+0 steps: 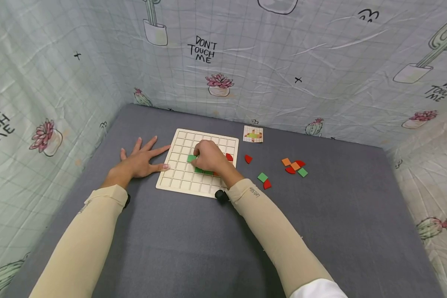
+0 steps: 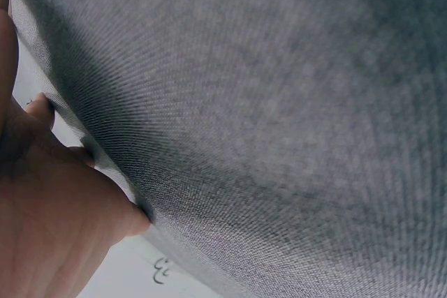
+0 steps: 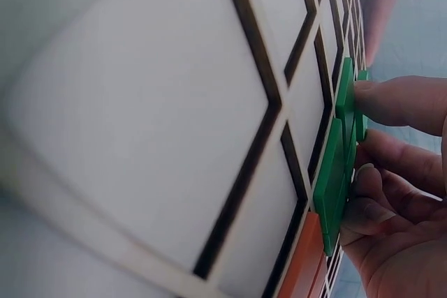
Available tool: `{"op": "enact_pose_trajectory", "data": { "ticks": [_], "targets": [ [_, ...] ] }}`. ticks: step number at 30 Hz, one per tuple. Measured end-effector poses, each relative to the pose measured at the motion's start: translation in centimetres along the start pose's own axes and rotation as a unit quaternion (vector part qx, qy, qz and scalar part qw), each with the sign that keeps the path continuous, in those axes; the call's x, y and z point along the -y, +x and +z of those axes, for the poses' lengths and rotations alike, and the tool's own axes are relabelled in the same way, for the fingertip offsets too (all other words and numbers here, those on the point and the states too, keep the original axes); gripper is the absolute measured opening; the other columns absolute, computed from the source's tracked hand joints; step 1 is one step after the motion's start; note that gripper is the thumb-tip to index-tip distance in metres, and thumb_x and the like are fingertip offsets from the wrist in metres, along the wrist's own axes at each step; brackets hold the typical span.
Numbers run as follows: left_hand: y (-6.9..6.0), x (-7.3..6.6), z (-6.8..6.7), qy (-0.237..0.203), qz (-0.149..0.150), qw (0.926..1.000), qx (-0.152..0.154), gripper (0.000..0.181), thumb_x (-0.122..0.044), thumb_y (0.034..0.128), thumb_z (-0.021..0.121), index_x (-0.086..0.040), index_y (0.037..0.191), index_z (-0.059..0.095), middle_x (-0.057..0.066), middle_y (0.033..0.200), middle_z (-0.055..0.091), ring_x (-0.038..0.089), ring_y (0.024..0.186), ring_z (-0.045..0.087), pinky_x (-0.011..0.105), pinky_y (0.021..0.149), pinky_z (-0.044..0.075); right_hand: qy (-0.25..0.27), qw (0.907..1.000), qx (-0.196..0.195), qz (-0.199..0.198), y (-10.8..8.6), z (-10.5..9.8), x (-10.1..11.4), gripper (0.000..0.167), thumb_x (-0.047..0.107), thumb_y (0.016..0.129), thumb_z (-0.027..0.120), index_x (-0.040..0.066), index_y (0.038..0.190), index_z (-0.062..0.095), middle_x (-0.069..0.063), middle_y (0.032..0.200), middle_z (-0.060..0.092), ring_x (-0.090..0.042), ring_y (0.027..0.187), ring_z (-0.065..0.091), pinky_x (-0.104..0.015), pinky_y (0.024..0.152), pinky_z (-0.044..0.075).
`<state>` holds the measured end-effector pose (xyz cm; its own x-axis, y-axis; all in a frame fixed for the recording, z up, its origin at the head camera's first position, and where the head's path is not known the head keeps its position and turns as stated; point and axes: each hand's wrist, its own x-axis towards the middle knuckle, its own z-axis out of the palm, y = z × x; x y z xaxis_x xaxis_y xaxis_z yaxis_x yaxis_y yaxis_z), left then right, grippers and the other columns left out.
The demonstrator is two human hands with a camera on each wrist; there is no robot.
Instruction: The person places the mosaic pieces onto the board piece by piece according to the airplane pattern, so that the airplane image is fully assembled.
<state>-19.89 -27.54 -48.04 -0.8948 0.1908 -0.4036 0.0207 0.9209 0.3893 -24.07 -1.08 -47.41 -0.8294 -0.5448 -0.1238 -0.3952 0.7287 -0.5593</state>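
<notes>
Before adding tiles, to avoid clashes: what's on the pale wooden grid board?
Green square tiles, a red wedge, at least one orange tile; the right hand hides whatever's beneath.

I'm seeing soft light on the cactus curtain (image 1: pixel 246 54), its creases (image 1: pixel 308 49) shining. A shadow (image 1: pixel 251 239) is lying beside the right sleeve (image 1: pixel 277 229). In the left wrist view, gray cloth (image 2: pixel 265 88) is looking fuzzy; in the right, the grid board (image 3: pixel 154 123) is blurring up close.

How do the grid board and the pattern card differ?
The grid board is far larger than the pattern card. Coloured pieces lie on the board; the card shows a coloured printed design. The right hand is over the board; the card lies untouched. Both bear square grids.
</notes>
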Motion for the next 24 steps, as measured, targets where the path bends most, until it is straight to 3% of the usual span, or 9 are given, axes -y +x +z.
{"op": "enact_pose_trajectory", "data": {
  "ticks": [11,19,24],
  "targets": [
    [-0.1,-0.2,-0.2,0.016,-0.003,0.9999,0.004,0.091,-0.079,0.0913,0.055,-0.043,0.166,0.020,0.009,0.178,-0.009,0.053,0.158,-0.019,0.089,0.109,-0.013,-0.003,1.0000,-0.001,-0.003,-0.1,-0.1,0.1,0.018,0.016,0.091,0.075,0.004,0.104,0.077,-0.008,0.112,0.075,-0.020,0.093,0.065,-0.035,0.087,0.056],
    [0.7,0.7,0.3,0.004,-0.003,1.0000,-0.002,0.098,-0.093,0.0804,0.050,-0.051,0.164,0.019,0.001,0.179,-0.010,0.049,0.160,-0.021,0.088,0.108,-0.015,0.003,1.0000,0.003,-0.004,-0.3,-0.3,0.0,0.020,0.016,0.091,0.076,0.003,0.107,0.077,-0.008,0.117,0.073,-0.022,0.102,0.067,-0.036,0.092,0.057],
    [0.7,0.7,0.3,0.002,-0.010,1.0000,0.002,0.102,-0.095,0.0785,0.049,-0.049,0.164,0.019,0.003,0.178,-0.010,0.048,0.160,-0.022,0.088,0.109,-0.016,0.050,0.9984,-0.016,-0.020,-0.6,-0.7,-0.4,0.020,0.012,0.091,0.076,0.003,0.109,0.077,-0.010,0.115,0.073,-0.023,0.099,0.067,-0.034,0.089,0.056]
  ]
}}
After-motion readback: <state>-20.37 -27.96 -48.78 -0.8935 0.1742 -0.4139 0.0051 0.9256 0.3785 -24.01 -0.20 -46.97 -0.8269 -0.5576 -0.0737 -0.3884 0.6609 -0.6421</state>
